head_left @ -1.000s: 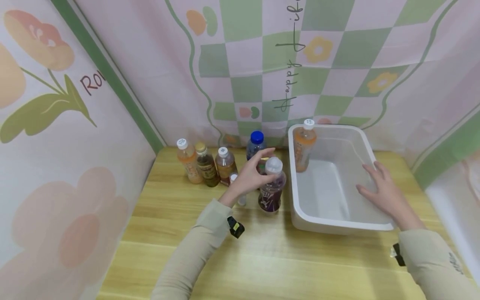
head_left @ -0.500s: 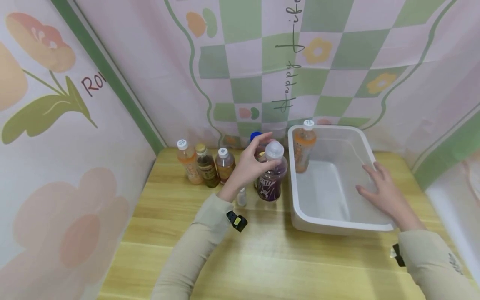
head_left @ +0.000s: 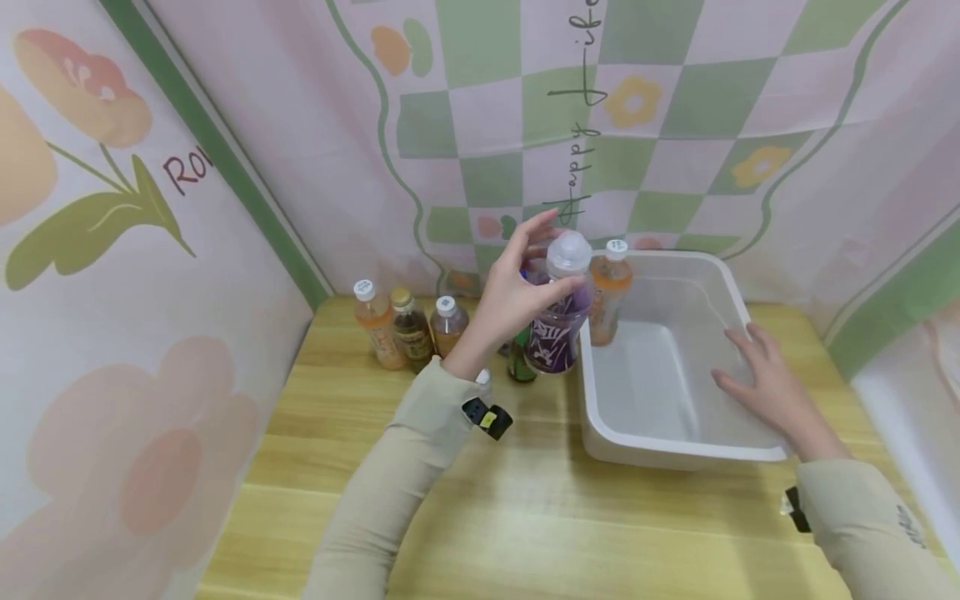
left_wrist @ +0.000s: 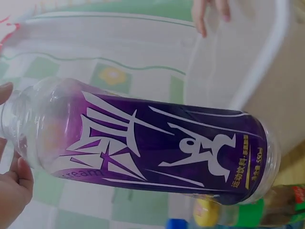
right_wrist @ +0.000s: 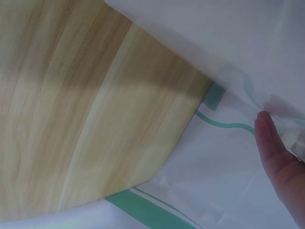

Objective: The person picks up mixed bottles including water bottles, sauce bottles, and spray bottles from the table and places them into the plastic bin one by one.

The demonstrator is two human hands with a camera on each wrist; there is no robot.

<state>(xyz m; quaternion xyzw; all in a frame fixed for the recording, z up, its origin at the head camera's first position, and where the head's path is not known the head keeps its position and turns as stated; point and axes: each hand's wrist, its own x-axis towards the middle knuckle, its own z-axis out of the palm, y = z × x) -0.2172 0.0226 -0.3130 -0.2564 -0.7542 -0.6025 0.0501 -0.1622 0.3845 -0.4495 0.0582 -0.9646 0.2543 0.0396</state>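
My left hand (head_left: 508, 298) pinches a purple-labelled sports drink bottle (head_left: 557, 340) by its neck, just below a clear domed cap. The bottle is held raised and slightly tilted, its lower end overlapping the left rim of a white plastic tub (head_left: 589, 400) in the head view. Up close in the left wrist view, the bottle's purple label (left_wrist: 157, 143) shows white lettering and a figure. At the tub's right side, my right hand (head_left: 772, 390) rests over the rim with fingers spread. An orange drink bottle (head_left: 609, 292) stands upright in the tub's far left corner.
On the wooden table (head_left: 300, 467) stand an orange bottle (head_left: 381, 329), a gold-capped dark bottle (head_left: 414, 333) and a white-capped bottle (head_left: 448, 325). A green-labelled bottle (head_left: 521, 358) and a small white-capped bottle (head_left: 483, 382) are partly hidden by my left arm and hand. A patterned curtain (head_left: 487, 117) backs the table.
My left hand has lifted the sports drink bottle off the table and carried it up and right to the tub's left rim. The right hand stays in place.
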